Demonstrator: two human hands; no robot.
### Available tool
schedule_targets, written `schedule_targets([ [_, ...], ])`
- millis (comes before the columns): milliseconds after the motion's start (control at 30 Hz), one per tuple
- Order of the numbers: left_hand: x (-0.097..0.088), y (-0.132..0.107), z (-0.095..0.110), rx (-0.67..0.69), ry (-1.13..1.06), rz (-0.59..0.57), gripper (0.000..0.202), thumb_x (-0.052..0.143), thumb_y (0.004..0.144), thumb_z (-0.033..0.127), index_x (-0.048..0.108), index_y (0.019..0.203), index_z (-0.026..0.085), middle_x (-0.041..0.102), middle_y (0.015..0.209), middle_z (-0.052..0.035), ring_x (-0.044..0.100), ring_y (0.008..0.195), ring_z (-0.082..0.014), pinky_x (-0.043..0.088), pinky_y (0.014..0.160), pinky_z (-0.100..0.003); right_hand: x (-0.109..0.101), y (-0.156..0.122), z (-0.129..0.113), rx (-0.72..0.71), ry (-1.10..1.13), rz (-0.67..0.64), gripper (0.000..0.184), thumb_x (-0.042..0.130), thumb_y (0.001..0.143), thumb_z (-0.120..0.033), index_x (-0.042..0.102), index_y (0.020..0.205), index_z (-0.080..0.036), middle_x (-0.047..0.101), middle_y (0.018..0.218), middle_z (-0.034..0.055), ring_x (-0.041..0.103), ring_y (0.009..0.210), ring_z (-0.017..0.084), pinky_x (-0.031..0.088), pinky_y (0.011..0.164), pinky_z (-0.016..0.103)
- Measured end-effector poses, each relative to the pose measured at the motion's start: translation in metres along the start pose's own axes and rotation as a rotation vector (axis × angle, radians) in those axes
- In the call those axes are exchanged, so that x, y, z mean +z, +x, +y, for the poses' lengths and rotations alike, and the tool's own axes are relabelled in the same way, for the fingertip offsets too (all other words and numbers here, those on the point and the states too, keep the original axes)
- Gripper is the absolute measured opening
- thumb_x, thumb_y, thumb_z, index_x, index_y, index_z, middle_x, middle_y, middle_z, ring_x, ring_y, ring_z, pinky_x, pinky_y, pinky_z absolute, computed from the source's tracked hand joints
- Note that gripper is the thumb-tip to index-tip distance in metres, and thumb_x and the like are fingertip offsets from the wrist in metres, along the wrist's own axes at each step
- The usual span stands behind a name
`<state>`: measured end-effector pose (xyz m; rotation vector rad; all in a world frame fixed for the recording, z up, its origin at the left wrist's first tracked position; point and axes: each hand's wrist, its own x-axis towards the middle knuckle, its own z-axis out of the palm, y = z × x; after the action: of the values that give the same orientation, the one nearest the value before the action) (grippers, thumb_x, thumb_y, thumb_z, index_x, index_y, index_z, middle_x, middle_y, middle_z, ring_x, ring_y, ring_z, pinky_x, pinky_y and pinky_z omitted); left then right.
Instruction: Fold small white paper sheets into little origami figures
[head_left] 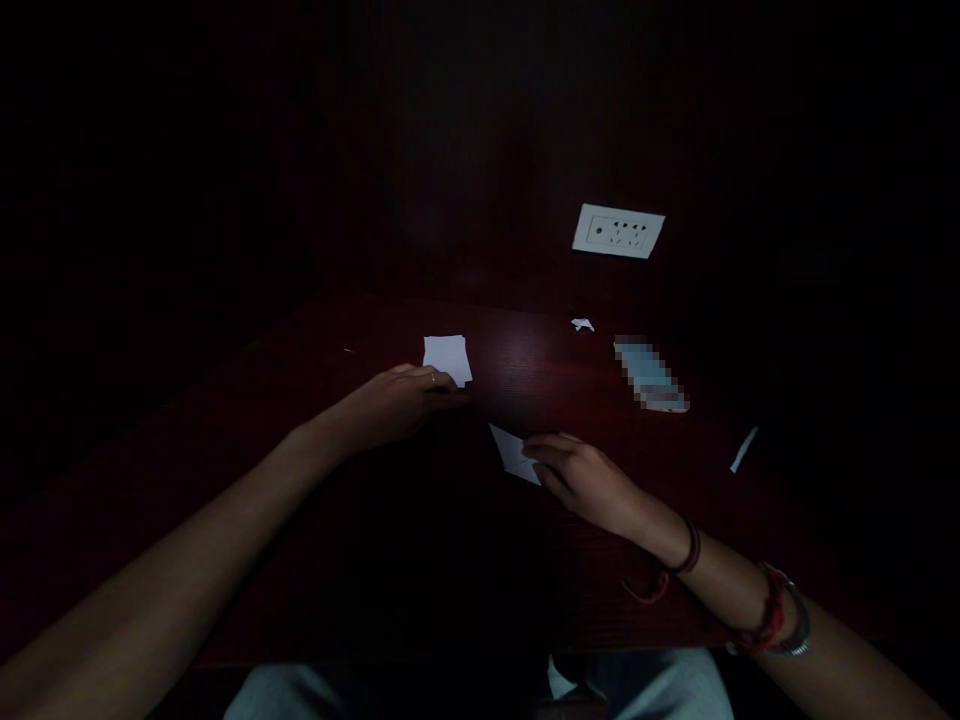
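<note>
A small stack of white square paper sheets [447, 356] lies on the dark red table. My left hand [401, 400], with a ring on one finger, is at the stack's near edge. Its fingertips overlap the lowest sheet edge, and the thumb stretches out apart below them. To the right and nearer to me, a folded piece of white paper [510, 453] shows a crease line. My right hand [581, 480] has its fingers bent over the right end of this paper, gripping it against the tabletop. The fingers cover that end.
A phone with a blurred screen [651, 374] lies to the right on the table [525, 350]. Behind it is a small crumpled or folded white paper [582, 325]. A paper strip [744, 450] lies farther right. A white wall socket [619, 231] is at the back. White paper [559, 680] shows below the table edge.
</note>
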<state>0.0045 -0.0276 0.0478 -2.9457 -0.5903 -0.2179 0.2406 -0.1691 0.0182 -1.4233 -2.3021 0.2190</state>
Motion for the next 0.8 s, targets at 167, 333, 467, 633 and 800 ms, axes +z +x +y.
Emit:
schedule_targets([
  [167, 0.012, 0.012, 0.036, 0.274, -0.147, 0.050, 0.043, 0.039, 0.082, 0.007, 0.043, 0.120, 0.027, 0.047, 0.122, -0.0011, 0.038, 0.112, -0.0173, 0.028, 0.094, -0.034, 0.001, 0.001, 0.000, 0.009, -0.007, 0.005, 0.030, 0.041, 0.082, -0.014, 0.055, 0.108, -0.017, 0.057, 0.108, 0.0049, 0.053, 0.099, 0.016, 0.045, 0.087, 0.031],
  [333, 0.017, 0.014, 0.034, 0.237, -0.138, 0.002, 0.048, 0.040, 0.075, 0.001, 0.047, 0.116, 0.024, 0.052, 0.116, -0.0011, 0.045, 0.106, -0.0174, 0.031, 0.091, -0.034, 0.002, 0.000, 0.002, 0.010, -0.006, -0.008, 0.030, 0.041, 0.082, -0.015, 0.054, 0.109, -0.016, 0.056, 0.111, 0.0048, 0.052, 0.101, 0.016, 0.044, 0.089, 0.030],
  [467, 0.012, 0.011, 0.025, 0.253, -0.158, 0.008, 0.049, 0.042, 0.073, 0.002, 0.047, 0.116, 0.025, 0.053, 0.115, -0.0007, 0.046, 0.105, -0.0164, 0.031, 0.090, -0.032, 0.001, 0.000, 0.002, 0.010, -0.006, -0.006, 0.031, 0.041, 0.082, -0.016, 0.054, 0.110, -0.017, 0.055, 0.112, 0.0043, 0.052, 0.101, 0.017, 0.044, 0.089, 0.031],
  [633, 0.005, 0.007, 0.011, 0.176, -0.071, -0.019, 0.045, 0.043, 0.075, 0.004, 0.049, 0.114, 0.025, 0.054, 0.113, -0.0007, 0.048, 0.103, -0.0161, 0.031, 0.088, -0.030, 0.000, 0.000, 0.002, 0.008, 0.009, -0.003, 0.031, 0.040, 0.082, -0.015, 0.054, 0.109, -0.017, 0.056, 0.111, 0.0047, 0.052, 0.101, 0.016, 0.044, 0.088, 0.031],
  [800, 0.005, 0.006, 0.026, 0.039, -0.093, 0.009, 0.036, 0.039, 0.080, 0.008, 0.051, 0.109, 0.024, 0.054, 0.112, -0.0006, 0.050, 0.100, -0.0153, 0.034, 0.085, -0.029, 0.000, 0.002, 0.005, 0.045, 0.073, 0.027, 0.026, 0.044, 0.081, -0.015, 0.057, 0.103, -0.016, 0.058, 0.102, 0.0058, 0.056, 0.091, 0.015, 0.046, 0.082, 0.027],
])
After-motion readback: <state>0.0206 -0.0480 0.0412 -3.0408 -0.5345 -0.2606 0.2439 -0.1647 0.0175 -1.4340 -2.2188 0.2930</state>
